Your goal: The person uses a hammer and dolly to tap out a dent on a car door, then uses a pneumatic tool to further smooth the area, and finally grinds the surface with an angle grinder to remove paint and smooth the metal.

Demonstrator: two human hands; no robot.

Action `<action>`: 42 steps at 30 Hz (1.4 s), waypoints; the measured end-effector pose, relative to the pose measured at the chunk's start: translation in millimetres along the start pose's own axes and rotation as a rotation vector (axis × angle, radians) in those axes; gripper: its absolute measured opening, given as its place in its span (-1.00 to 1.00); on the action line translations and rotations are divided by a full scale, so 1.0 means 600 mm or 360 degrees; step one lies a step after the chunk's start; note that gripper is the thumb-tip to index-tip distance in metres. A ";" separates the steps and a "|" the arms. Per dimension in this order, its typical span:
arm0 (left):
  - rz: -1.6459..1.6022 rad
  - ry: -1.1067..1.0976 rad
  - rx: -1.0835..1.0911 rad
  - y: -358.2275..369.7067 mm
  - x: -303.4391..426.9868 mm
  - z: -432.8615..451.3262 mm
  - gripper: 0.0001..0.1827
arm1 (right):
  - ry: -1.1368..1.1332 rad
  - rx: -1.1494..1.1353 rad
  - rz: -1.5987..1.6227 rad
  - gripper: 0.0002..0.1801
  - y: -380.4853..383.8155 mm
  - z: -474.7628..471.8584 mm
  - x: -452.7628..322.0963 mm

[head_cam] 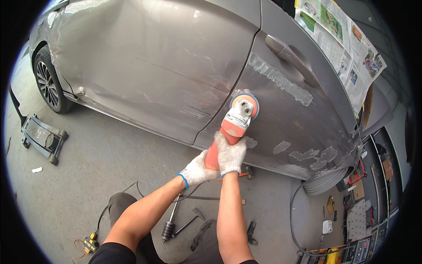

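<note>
Both hands wear white knit gloves and hold a red angle grinder fitted with a round sanding disc. My left hand wraps the rear of its body, and my right hand grips it closer to the metal head. The disc lies at the rear door of a grey-brown car, just right of the gap to the front door; whether it spins cannot be told. A long sanded strip runs below the door handle, and several bare patches mark the lower door. Scratches cross the front door.
A floor jack stands at left. Below me lie a slide hammer, a hammer and a power cord leading toward a yellow socket block. Newspaper covers the window area. A hose curves past the rear wheel.
</note>
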State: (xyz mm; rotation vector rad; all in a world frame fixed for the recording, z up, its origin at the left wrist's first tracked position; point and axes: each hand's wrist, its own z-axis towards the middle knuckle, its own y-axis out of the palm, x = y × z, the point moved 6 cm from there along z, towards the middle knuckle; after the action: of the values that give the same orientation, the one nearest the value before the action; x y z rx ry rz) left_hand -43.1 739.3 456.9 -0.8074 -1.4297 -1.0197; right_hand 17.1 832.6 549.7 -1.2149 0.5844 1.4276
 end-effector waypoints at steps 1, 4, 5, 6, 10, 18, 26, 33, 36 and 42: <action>0.0037 -0.0046 -0.0008 -0.001 0.011 0.000 0.09 | -0.0014 0.0004 0.0049 -0.18 -0.001 0.007 0.002; 0.0068 -0.0052 0.0005 -0.007 0.007 -0.002 0.07 | -0.0045 0.0013 0.0061 -0.20 0.005 0.002 0.000; 0.0065 -0.0023 0.0008 -0.008 0.005 -0.001 0.07 | -0.0061 0.0023 0.0040 -0.20 0.005 0.001 -0.004; 0.0088 -0.0008 0.0033 -0.010 0.003 -0.003 0.06 | -0.0048 0.0012 0.0096 -0.20 0.006 -0.001 -0.002; 0.0125 -0.0022 0.0065 -0.010 0.020 -0.011 0.05 | -0.0040 -0.0013 0.0135 -0.22 0.005 0.002 -0.004; 0.0284 0.0052 0.0176 -0.016 0.014 -0.016 0.01 | -0.0019 -0.0030 0.0283 -0.28 0.007 -0.003 0.002; 0.0436 0.0220 0.0313 -0.020 0.000 -0.021 -0.06 | -0.0079 0.0016 0.0237 -0.27 0.006 -0.011 0.005; 0.0325 -0.0089 0.0167 -0.020 0.032 -0.035 -0.02 | -0.0031 -0.0017 0.0182 -0.24 0.013 -0.007 0.023; 0.0394 0.0159 0.0294 -0.017 0.001 -0.035 -0.09 | -0.0016 -0.0061 0.0227 -0.33 0.014 -0.017 0.027; 0.0379 0.0027 0.0247 -0.021 0.005 -0.017 -0.09 | -0.0060 -0.0038 0.0275 -0.28 0.015 -0.001 0.021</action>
State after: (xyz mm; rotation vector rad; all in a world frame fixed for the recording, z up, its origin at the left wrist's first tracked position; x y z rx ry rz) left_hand -51.1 725.0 457.8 -0.8304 -1.3439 -0.7239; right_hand 10.7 835.1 535.4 -1.1763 0.6611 1.6029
